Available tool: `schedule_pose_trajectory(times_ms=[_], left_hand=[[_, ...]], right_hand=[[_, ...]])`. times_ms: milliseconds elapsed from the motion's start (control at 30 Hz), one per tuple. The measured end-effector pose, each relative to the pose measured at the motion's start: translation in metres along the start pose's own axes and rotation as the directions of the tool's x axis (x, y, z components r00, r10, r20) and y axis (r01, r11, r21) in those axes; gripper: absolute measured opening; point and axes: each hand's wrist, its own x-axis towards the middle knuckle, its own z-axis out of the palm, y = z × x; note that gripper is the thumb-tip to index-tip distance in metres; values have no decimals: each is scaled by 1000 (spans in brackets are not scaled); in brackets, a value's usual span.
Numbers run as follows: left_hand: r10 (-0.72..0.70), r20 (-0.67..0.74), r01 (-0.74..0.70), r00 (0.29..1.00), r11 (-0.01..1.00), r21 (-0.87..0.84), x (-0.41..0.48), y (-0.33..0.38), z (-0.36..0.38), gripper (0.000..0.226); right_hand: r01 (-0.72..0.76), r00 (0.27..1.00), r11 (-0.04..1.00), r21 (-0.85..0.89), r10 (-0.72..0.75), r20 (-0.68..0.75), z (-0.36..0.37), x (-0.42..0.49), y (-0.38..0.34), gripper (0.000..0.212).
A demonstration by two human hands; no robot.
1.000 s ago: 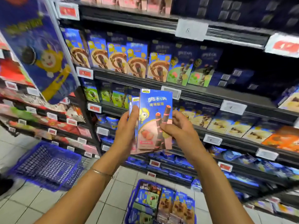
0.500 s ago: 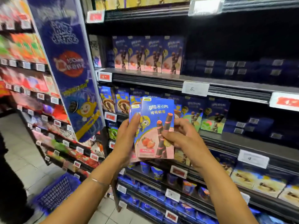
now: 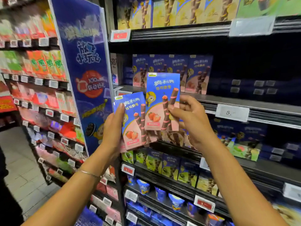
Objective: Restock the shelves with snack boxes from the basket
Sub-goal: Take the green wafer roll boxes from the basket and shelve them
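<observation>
Head view: left hand (image 3: 112, 128) grips the lower snack box (image 3: 132, 123), right hand (image 3: 192, 123) pinches the raised snack box (image 3: 162, 95); both seem light, stiff card, best held by their edges.

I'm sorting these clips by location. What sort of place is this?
Most likely a snack aisle in a supermarket or convenience store. Tiered black shelves hold rows of identical snack boxes, price tags are clipped along the shelf edges, and a blue promotional banner stands between bays.
</observation>
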Motion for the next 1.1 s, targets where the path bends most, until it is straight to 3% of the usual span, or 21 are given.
schedule_pose_trajectory(times_ms=[167, 333, 600, 767, 900, 1100], left_hand=[[112, -43, -111, 993, 994, 21, 49, 20, -26, 91], [165, -12, -165, 986, 986, 9, 85, 25, -39, 91], [163, 65, -163, 984, 987, -12, 119, 18, -35, 91], [133, 74, -131, 988, 991, -28, 130, 12, -39, 82], [102, 121, -96, 987, 994, -57, 132, 15, -44, 88], [83, 122, -82, 989, 997, -8, 135, 10, -53, 71]], right_hand=[[65, 982, 998, 27, -60, -178, 44, 85, -6, 30], [104, 939, 986, -131, -141, -313, 78, 153, 14, 36], [84, 933, 855, -512, -248, -261, 121, 213, 35, 38], [69, 939, 794, -604, -257, -230, 133, 228, 43, 42], [31, 930, 748, -663, -264, -254, 137, 237, 46, 45], [-18, 913, 683, -730, -286, -291, 141, 245, 50, 45]])
